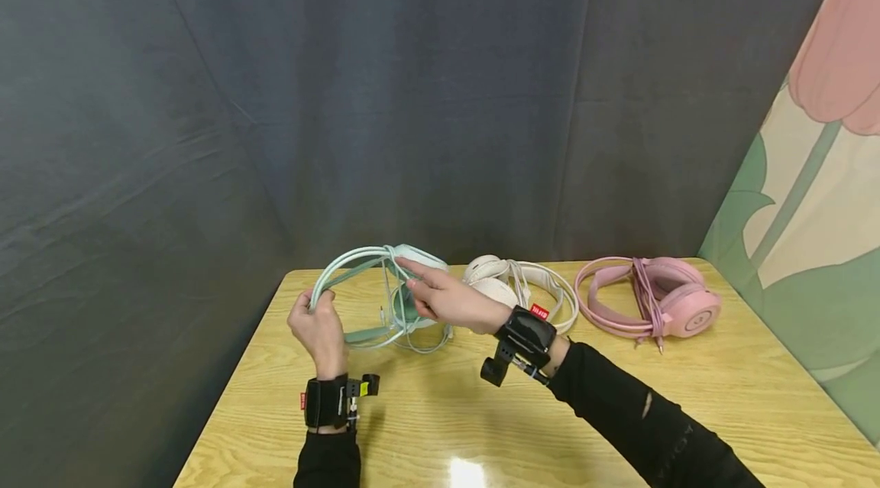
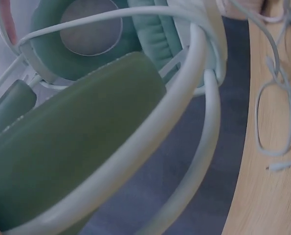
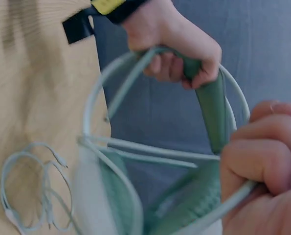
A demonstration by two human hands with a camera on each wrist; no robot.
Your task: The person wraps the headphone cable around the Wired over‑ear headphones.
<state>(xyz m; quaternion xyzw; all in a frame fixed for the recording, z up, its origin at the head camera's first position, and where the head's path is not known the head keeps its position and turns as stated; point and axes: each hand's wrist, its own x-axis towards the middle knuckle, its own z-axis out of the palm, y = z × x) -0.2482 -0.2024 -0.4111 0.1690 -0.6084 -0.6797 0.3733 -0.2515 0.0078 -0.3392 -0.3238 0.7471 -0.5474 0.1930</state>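
Observation:
My left hand (image 1: 319, 329) grips the padded headband of mint-green headphones (image 1: 354, 259), which are tilted up at the back left of the table. In the right wrist view, that hand's fingers curl round the band. My right hand (image 1: 454, 297) is at the ear-cup side, its fingers bent round a pale green cable (image 3: 237, 195) in the right wrist view. Turns of this cable cross between the frame's sides near the ear cups (image 2: 42, 29). A loose coil of cable (image 3: 6, 188) with plug ends lies on the wood below.
White headphones (image 1: 491, 287) with bundled cable lie right of my right hand. Pink headphones (image 1: 690, 312) with cable wrapped round them lie farther right. The wooden table (image 1: 426, 419) ends at a dark curtain (image 1: 440, 129); a flower-patterned panel (image 1: 804, 244) borders its right side.

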